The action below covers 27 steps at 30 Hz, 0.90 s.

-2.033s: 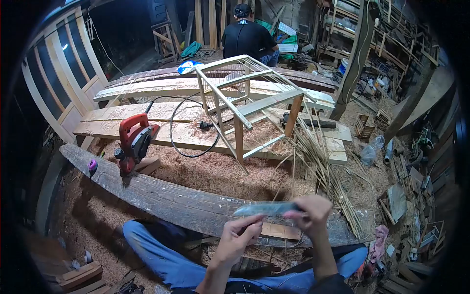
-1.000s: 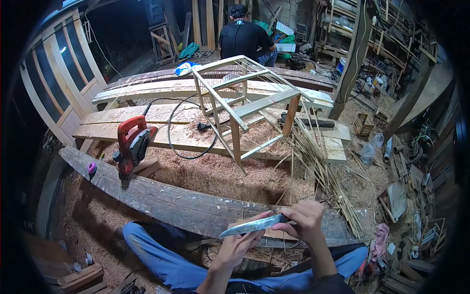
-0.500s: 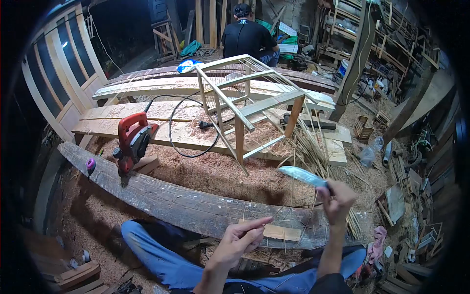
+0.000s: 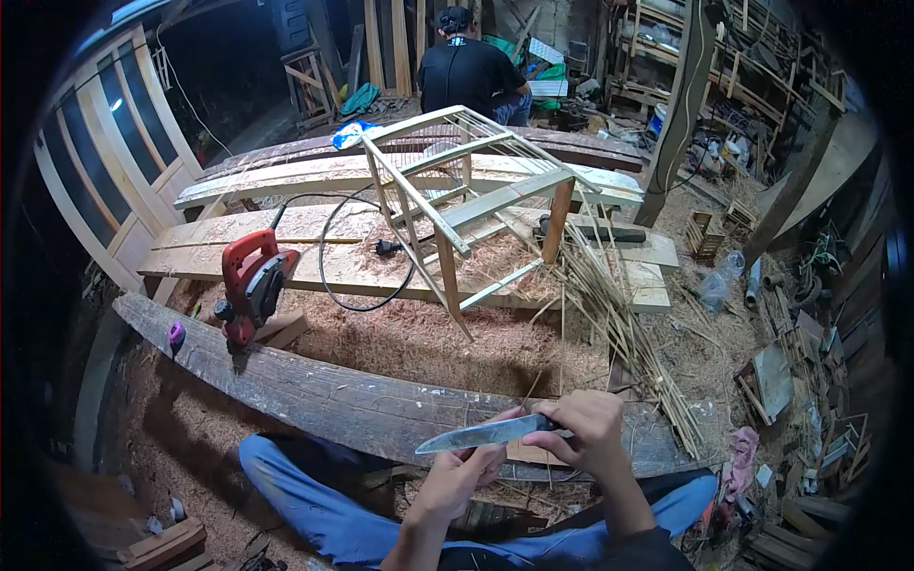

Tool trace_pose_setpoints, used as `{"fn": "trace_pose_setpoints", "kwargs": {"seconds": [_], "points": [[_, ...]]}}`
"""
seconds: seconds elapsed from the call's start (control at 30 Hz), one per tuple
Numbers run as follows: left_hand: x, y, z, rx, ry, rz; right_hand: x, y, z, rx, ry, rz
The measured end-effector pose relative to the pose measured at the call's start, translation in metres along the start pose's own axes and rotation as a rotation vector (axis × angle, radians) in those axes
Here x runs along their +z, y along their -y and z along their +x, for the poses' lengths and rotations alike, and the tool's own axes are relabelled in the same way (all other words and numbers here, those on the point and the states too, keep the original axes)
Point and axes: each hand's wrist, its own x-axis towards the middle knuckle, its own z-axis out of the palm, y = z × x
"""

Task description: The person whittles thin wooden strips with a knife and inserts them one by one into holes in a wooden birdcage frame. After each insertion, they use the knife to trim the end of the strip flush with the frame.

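A knife (image 4: 486,434) lies across in front of me, its handle in my right hand (image 4: 588,428) and its wide blade pointing left. Just below the blade is my left hand (image 4: 455,483), fingers closed together near a thin stick (image 4: 533,383) that rises behind the blade. The blade hides part of my left fingers. Both hands are over the dark plank (image 4: 352,402). Beyond them a wooden frame with thin slats (image 4: 505,198) stands tilted on the light boards (image 4: 224,228).
A red power planer (image 4: 252,271) and a purple object (image 4: 176,335) rest on the dark plank at the left. Thin sticks (image 4: 633,347) lie in a bundle at the right. A person in black (image 4: 466,74) sits at the back. Wood shavings cover the ground.
My right hand has brought the knife down and left, from raised at the right to over my left hand. My left index finger, stretched out before, is now bent in.
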Motion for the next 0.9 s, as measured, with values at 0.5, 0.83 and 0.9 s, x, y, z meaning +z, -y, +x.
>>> {"fn": "trace_pose_setpoints", "kwargs": {"seconds": [0.5,0.83,0.9], "points": [[0.005,-0.012,0.004,0.159,-0.102,0.092,-0.029,-0.021,-0.007,0.284,-0.247,-0.007],[0.004,0.001,0.005,0.271,-0.101,0.115,0.009,0.011,0.000,0.071,0.086,-0.040],[0.005,-0.001,0.006,0.261,-0.148,0.117,0.010,0.011,0.000,0.033,0.041,-0.051]]}}
